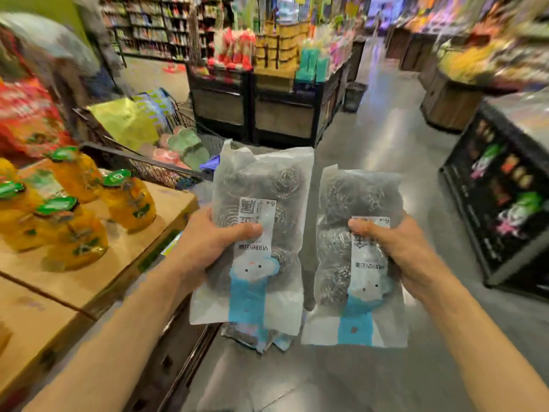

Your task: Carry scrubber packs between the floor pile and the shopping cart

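My left hand grips a clear packet of steel wool scourers with a white and blue label, thumb across its front. A second, similar packet peeks out behind its lower end. My right hand grips another scourer packet of the same kind, thumb on the label. Both packets are held upright side by side over the shop floor, labels upside down to me.
Cardboard boxes at the left carry orange bottles with green caps. A shopping trolley with goods stands behind them. Display stands lie ahead, a dark crate shelf at the right, a grey floor aisle between.
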Motion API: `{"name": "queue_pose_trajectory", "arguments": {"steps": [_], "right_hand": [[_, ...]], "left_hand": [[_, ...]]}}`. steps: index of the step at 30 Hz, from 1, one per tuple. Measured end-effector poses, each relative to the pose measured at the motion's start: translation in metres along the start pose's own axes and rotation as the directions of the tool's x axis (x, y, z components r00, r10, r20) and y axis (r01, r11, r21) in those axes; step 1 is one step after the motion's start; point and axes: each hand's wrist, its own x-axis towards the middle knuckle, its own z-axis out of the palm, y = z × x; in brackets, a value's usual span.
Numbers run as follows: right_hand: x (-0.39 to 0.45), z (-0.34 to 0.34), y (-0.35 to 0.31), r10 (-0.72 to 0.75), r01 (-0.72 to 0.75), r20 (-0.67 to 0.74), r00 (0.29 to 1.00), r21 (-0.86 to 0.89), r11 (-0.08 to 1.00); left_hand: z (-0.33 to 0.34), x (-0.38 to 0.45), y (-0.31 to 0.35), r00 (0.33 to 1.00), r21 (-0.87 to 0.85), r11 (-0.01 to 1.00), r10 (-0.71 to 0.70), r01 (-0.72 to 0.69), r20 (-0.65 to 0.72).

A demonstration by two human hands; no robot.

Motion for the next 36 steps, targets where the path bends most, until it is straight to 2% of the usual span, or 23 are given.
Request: {"name": "queue_pose_trajectory", "arguments": {"steps": [5,12,22,27,31,34,36], "right_hand": [[-0.032,-0.001,-0.07,-0.085,0.085,-0.073,0.994,0.002,0.996],[-0.055,0.005,-0.111,-0.153,0.158,-0.139,0.978,0.024,0.987],[-0.038,0.054,-0.15,-0.231,0.232,-0.082,0.969,0.001,0.973],[-0.016,0.097,-0.157,-0.222,0.223,0.059,0.973,-0.022,0.975],[0.002,0.155,-0.157,-0.216,0.229,0.252,0.943,-0.021,0.973],[0.005,0.211,-0.153,-0.216,0.239,0.458,0.863,0.007,0.971],[-0.001,0.251,-0.15,-0.2,0.217,0.594,0.779,0.044,0.975]], "left_hand": [[-0.001,-0.031,0.071,0.997,-0.062,0.995,0.078,-0.078,0.003],[-0.005,-0.041,0.101,0.988,-0.166,0.975,0.154,-0.147,0.028],[-0.056,-0.032,0.129,0.985,-0.143,0.975,0.16,-0.167,-0.057],[-0.093,-0.049,0.131,0.973,-0.123,0.976,0.156,-0.177,-0.168],[-0.13,-0.09,0.125,0.92,-0.114,0.973,0.145,-0.198,-0.363],[-0.154,-0.14,0.116,0.822,-0.101,0.969,0.133,-0.224,-0.553],[-0.167,-0.182,0.109,0.713,-0.064,0.971,0.123,-0.229,-0.691]]}}
